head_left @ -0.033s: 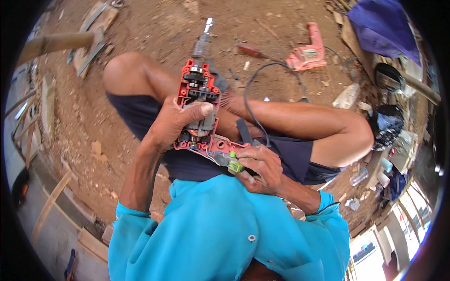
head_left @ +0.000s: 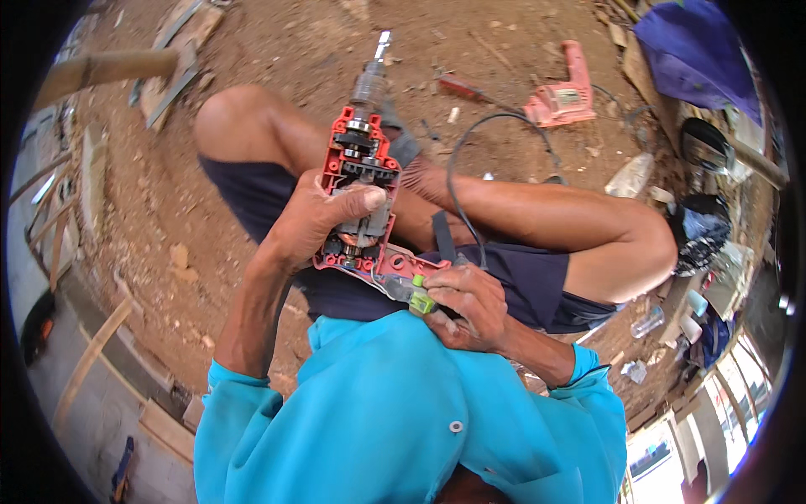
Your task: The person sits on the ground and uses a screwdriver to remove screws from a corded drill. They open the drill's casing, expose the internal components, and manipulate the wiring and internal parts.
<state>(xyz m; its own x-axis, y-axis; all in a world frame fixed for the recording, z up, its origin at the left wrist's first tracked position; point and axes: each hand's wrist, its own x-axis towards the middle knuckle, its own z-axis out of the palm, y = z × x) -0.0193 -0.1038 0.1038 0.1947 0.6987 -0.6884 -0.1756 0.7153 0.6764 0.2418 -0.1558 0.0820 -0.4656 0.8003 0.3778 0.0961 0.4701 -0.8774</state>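
Note:
A red power drill (head_left: pixel 364 227) lies opened over my lap, its shaft pointing up and away, with gears, bearings and the motor's copper winding bare. My left hand (head_left: pixel 323 214) wraps the housing from the left, its thumb pressed across the motor. At the handle end my right hand (head_left: pixel 467 304) is closed, fingers bent at a trigger switch with lime-green parts (head_left: pixel 422 302). The palm hides part of the handle and whatever else the fingers hold. A black power cord (head_left: pixel 453 172) loops from near this hand toward the far right.
On the dirt ahead lies a pinkish-red, pistol-shaped drill housing (head_left: pixel 561 97). Left of it is a screwdriver with a red handle (head_left: pixel 460 86). A purple cloth (head_left: pixel 701 59), plastic bags (head_left: pixel 703 223) and a clear bottle (head_left: pixel 646 322) lie at right. Wooden poles (head_left: pixel 109 74) stand at left.
The whole scene sits slightly further right in the picture. Both hands keep the same hold on the drill, with no clear movement of its parts.

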